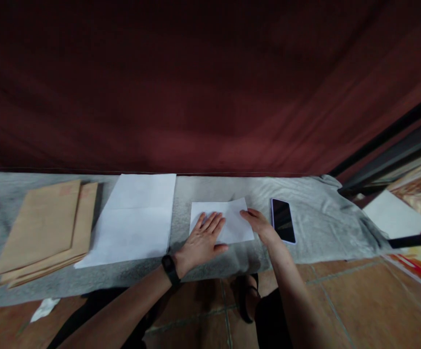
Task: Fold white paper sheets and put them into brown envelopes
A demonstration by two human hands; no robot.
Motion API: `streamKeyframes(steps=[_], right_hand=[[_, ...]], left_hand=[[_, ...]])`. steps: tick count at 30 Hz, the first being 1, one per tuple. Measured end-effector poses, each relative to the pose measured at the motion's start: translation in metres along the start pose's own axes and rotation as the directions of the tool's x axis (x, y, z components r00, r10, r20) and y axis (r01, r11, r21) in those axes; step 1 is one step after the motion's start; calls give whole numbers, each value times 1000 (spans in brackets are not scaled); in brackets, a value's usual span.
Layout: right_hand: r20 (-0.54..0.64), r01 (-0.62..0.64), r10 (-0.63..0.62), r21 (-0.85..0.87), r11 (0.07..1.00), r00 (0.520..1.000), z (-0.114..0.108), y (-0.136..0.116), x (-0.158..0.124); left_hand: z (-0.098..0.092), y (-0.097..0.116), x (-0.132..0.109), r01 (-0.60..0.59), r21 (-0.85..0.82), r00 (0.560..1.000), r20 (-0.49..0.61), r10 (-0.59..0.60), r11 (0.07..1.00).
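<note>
A white sheet of paper (234,232), smaller than the sheets to its left, lies on the grey cloth in front of me. My left hand (205,237) rests flat on its left and middle part, fingers spread, with a black band around the wrist. At the paper's right edge is my right hand (258,223), its thumb side over the top and the edge between its fingers. Some of those fingers are hidden from view. A phone (283,220) with a dark screen and a pale purple rim lies just right of my right hand.
Larger white sheets (137,225) lie to the left, with a crease across the top one. Beyond them is a pile of brown envelopes (46,223). A dark red curtain (210,97) hangs along the back edge of the grey cloth (326,223). Tiled floor (359,300) shows below.
</note>
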State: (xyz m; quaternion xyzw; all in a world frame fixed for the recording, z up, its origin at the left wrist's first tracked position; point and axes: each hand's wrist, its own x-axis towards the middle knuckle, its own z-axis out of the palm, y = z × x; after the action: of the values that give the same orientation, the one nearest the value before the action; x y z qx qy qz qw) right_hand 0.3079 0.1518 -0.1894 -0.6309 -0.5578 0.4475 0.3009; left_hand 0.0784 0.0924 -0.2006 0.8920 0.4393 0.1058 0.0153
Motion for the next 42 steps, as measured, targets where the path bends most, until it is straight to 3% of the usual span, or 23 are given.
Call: streamKeyframes(steps=[8, 22, 28, 38, 42], right_hand=[[41, -39, 34, 120, 992, 999, 5, -7, 0], [-29, 24, -30, -202, 979, 999, -3, -5, 4], [-31, 26, -34, -234, 972, 999, -1, -2, 2], [-54, 41, -55, -234, 971, 997, 5, -6, 3], [-59, 40, -56, -243, 969, 997, 7, -9, 3]], left_hand=[[11, 16, 5, 49, -20, 995, -81, -51, 999], [7, 20, 2, 21, 43, 999, -44, -19, 999], [4, 26, 0, -54, 79, 998, -21, 56, 995], [4, 39, 4, 35, 121, 996, -87, -24, 992], [4, 40, 7, 11, 146, 996, -87, 2, 989]])
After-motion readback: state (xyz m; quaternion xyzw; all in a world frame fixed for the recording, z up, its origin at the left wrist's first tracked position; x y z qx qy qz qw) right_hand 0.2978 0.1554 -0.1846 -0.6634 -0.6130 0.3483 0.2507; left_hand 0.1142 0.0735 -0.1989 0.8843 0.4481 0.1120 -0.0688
